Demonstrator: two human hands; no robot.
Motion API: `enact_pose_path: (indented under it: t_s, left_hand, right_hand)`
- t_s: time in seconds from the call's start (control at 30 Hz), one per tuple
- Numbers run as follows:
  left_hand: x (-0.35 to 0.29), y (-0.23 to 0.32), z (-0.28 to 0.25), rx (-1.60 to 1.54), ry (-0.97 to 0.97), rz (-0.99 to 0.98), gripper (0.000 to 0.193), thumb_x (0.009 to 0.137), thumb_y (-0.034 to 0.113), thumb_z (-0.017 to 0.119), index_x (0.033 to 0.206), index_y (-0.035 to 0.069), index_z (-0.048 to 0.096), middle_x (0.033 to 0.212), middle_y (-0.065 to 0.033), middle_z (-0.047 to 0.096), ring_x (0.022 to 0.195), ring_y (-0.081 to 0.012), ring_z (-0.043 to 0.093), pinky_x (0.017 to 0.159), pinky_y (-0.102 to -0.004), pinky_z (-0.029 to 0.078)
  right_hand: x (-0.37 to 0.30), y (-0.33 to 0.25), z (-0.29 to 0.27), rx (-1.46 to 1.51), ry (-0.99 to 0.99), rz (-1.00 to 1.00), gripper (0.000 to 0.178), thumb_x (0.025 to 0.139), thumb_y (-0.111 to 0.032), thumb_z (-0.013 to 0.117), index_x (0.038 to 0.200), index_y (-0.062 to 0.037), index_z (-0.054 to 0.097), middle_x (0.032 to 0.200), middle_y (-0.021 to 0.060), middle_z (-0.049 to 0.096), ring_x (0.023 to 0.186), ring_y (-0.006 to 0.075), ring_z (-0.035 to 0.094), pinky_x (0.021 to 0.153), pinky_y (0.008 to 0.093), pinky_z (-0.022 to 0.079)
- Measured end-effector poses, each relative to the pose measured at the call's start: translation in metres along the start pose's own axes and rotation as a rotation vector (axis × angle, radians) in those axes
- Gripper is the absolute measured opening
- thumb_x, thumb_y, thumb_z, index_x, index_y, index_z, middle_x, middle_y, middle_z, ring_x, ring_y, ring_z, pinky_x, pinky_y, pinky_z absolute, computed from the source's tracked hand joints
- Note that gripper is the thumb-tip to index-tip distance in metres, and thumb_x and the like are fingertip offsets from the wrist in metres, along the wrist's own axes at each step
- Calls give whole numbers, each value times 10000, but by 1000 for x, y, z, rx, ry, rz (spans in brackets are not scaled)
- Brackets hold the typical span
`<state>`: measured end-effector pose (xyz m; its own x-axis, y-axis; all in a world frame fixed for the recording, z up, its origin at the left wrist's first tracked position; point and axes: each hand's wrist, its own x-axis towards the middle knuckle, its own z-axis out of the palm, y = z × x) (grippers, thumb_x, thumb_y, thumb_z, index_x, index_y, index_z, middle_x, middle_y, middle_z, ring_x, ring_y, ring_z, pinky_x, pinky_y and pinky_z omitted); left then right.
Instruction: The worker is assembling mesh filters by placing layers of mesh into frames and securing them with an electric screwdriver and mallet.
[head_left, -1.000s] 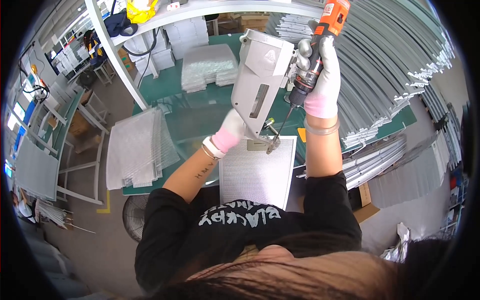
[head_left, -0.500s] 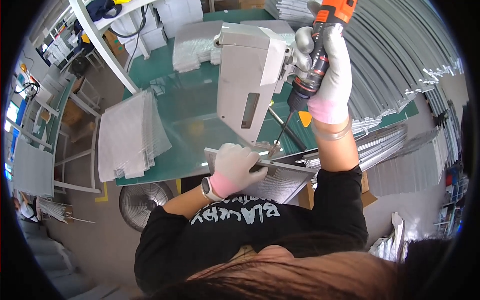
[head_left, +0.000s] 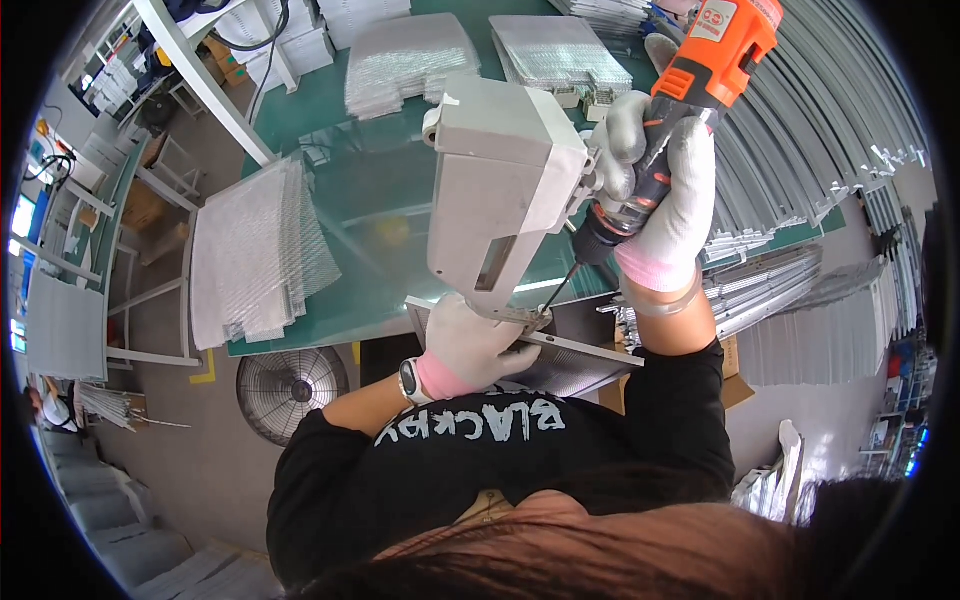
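My right hand (head_left: 660,190), in a white glove with a pink cuff, grips an orange and black electric screwdriver (head_left: 690,90). Its bit (head_left: 560,290) points down to the edge of a flat metal panel (head_left: 560,350). My left hand (head_left: 470,345), gloved the same way, presses on that panel's near edge, just under a grey box-shaped machine head (head_left: 500,190). A watch sits on my left wrist.
A green workbench (head_left: 370,170) carries stacks of mesh-like metal sheets (head_left: 255,250) on the left and at the back. Long grey metal strips (head_left: 830,120) fill the right side. A floor fan (head_left: 290,385) stands below the bench. White frame posts rise at the upper left.
My head has moved closer, so everything looks larger. The left hand slid back along the panel toward me. The screwdriver bit came down to the panel's edge.
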<state>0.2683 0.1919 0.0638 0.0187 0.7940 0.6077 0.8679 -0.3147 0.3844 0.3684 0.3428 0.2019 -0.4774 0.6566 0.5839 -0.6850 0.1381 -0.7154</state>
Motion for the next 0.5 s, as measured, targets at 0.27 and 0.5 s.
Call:
enact_pose_path:
  t_s: [0.27, 0.5]
  left_hand:
    - [-5, 2, 8, 35, -40, -11, 266, 720, 313, 770, 960, 198, 748, 792, 43, 664, 687, -157, 647, 560, -309, 478]
    - [-21, -2, 26, -37, -110, 8, 410, 772, 310, 740, 1163, 197, 690, 834, 1, 606, 716, -161, 599, 605, -298, 476]
  right_hand:
    - [-22, 15, -7, 85, -113, 73, 690, 970, -424, 582, 1452, -42, 269, 745, 48, 504, 503, 108, 471, 459, 245, 408]
    - [-41, 32, -22, 276, -81, 167, 751, 852, -430, 760, 1312, 15, 367, 716, 75, 554, 503, 129, 517, 455, 243, 419]
